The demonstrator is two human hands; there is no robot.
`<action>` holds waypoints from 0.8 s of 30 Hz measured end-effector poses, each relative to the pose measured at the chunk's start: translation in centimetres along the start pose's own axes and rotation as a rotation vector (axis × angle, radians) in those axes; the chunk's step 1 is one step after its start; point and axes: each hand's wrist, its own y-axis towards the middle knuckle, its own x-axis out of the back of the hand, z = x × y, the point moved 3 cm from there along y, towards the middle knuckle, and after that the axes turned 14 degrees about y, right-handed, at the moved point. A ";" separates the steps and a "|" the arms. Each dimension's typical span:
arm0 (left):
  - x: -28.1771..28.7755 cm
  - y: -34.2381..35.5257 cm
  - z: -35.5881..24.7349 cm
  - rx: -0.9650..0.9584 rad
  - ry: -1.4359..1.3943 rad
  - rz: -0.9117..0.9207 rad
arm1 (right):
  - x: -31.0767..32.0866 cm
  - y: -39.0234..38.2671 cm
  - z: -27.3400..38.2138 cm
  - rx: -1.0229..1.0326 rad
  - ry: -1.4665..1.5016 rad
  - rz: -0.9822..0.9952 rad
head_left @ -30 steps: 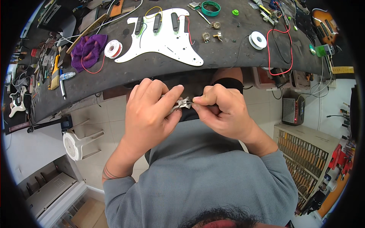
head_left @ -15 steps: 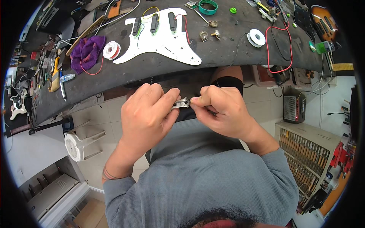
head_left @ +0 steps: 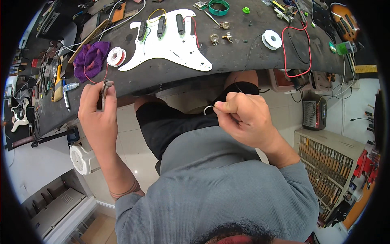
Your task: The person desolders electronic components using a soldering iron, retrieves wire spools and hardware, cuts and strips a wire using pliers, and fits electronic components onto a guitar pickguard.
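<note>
My left hand (head_left: 97, 103) is closed around small metal pliers (head_left: 104, 94), with their jaws up at the fingertips near the table's front edge. The palm and fingers hide much of the handles. Over my lap my right hand (head_left: 243, 118) pinches a thin wire between thumb and forefinger. The wire's pale, curled end (head_left: 207, 107) sticks out to the left of the fingertips. A dark strand hangs off the table toward this hand from a white wire spool (head_left: 271, 40). Close beyond my left fingertips lies a red wire from another spool (head_left: 116, 56).
On the dark bench (head_left: 227, 55) lies a white guitar pickguard (head_left: 170, 51) with three dark pickups. Small metal potentiometers (head_left: 214, 38), a green ring (head_left: 218, 7), a purple cloth (head_left: 90, 61) and a brush (head_left: 58, 85) surround it. A white stool (head_left: 81, 158) stands at lower left.
My left hand has moved left with the pliers, away from my right hand, toward the table edge. The wire's pale curled end now shows at my right fingertips; my right hand has shifted slightly right.
</note>
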 end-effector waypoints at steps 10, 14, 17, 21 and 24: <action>-5.5 -5.7 -8.3 0.255 -1.090 0.580 | -0.8 0.8 0.4 0.062 -0.001 0.023; -6.7 -6.1 -8.7 0.112 -1.042 0.488 | -0.6 0.8 0.6 0.060 -0.011 0.024; -6.2 -6.0 -8.9 0.086 -0.952 0.518 | -0.4 0.6 0.2 0.043 0.023 0.024; -6.5 -6.2 -8.8 0.083 -0.987 0.532 | -0.4 0.7 0.4 0.038 0.051 0.008; -6.5 -6.0 -8.8 0.013 -0.957 0.466 | 0.1 0.7 0.5 0.027 0.030 0.054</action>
